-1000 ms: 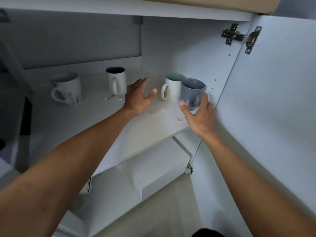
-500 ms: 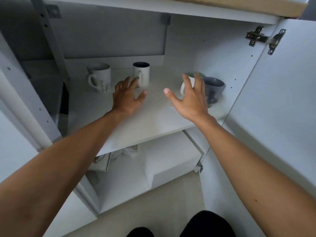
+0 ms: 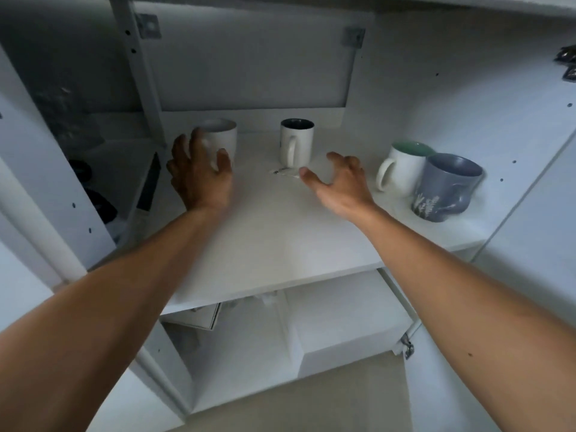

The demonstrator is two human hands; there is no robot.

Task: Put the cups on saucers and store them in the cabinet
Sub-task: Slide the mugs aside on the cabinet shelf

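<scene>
Several mugs stand on the white cabinet shelf [image 3: 274, 244]. At the back left is a white mug [image 3: 223, 137]; my left hand [image 3: 199, 176] is spread just in front of it, fingers around its near side, not clearly gripping. A white mug with a dark inside [image 3: 296, 141] stands at the back middle. My right hand [image 3: 339, 185] hovers open just to its right and nearer me, holding nothing. At the right stand a white mug with a green inside [image 3: 402, 168] and a blue-grey mug [image 3: 445, 188], side by side. I see no saucers.
A small paper tag [image 3: 283, 172] lies on the shelf by the dark-lined mug. The open cabinet door [image 3: 536, 213] stands at the right. White boxes [image 3: 343, 325] sit on the lower shelf. Dark objects [image 3: 93, 194] lie in the left compartment.
My right hand has let go of the blue-grey mug and swung left toward the middle mug. My left hand has moved left and back to the white mug. The view has shifted left.
</scene>
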